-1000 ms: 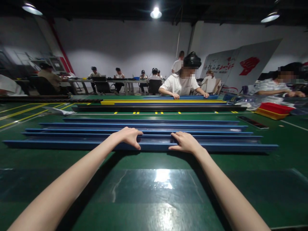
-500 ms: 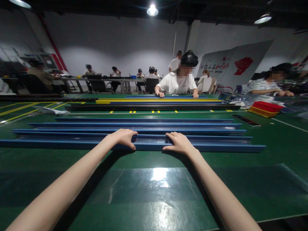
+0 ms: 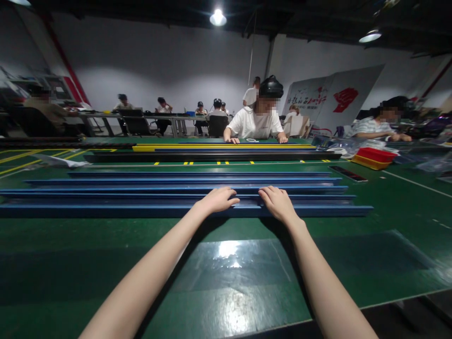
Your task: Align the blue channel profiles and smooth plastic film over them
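Observation:
Long blue channel strips lie side by side across the green table. My left hand [image 3: 218, 199] rests on the nearest blue channel [image 3: 123, 212], its fingers stretched to the right over the groove. Just right of it, my right hand [image 3: 278, 203] lies on the same channel with fingers reaching forward and left. A short gap separates the fingertips of the two hands. Both hands look open, though some of the fingers are partly hidden. In front of the channels, a clear plastic sheet [image 3: 370, 252] lies flat under my forearms.
Beyond the blue channels lie a black strip [image 3: 212, 157] and a yellow strip [image 3: 226, 148], where a co-worker [image 3: 256, 121] in white leans over. On the right are a phone [image 3: 348, 174] and a red bin [image 3: 375, 154]. The table's front edge [image 3: 406, 297] shows lower right.
Both hands have slid right along the nearest channel and come closer together. My thumbs have left the channel's front face. The view has turned slightly right.

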Demonstrator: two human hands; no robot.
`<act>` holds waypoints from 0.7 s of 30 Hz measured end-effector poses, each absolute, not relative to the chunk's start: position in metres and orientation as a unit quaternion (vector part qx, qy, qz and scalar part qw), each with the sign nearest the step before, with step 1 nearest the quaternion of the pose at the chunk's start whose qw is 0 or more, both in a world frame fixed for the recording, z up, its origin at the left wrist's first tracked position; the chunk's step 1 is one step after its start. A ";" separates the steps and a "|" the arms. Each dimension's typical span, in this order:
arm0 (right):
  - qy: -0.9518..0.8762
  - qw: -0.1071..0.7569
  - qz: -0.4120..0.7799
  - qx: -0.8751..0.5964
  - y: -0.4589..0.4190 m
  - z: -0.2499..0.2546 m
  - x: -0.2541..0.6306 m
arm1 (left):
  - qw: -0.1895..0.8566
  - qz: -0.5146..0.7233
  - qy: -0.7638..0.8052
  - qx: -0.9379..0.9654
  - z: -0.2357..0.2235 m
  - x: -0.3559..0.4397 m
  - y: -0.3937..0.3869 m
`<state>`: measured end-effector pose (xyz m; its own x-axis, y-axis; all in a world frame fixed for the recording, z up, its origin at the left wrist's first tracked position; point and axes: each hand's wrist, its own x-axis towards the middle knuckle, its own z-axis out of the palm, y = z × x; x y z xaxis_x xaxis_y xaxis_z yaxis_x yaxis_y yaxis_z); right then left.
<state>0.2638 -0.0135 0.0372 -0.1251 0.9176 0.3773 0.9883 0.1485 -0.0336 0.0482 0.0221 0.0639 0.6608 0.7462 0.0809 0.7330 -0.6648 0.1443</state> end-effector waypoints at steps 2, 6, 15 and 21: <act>-0.724 0.149 -0.128 -0.661 -0.014 0.037 0.267 | 0.014 0.090 0.409 0.908 0.056 0.067 0.020; -0.723 0.118 -0.136 -0.667 -0.015 0.033 0.267 | -0.018 0.120 0.440 0.890 0.042 0.092 0.016; -0.727 0.116 -0.142 -0.662 -0.016 0.028 0.263 | -0.071 0.136 0.460 0.875 0.034 0.096 0.014; -0.736 0.131 -0.146 -0.648 -0.017 0.027 0.263 | -0.085 0.126 0.452 0.879 0.035 0.093 0.015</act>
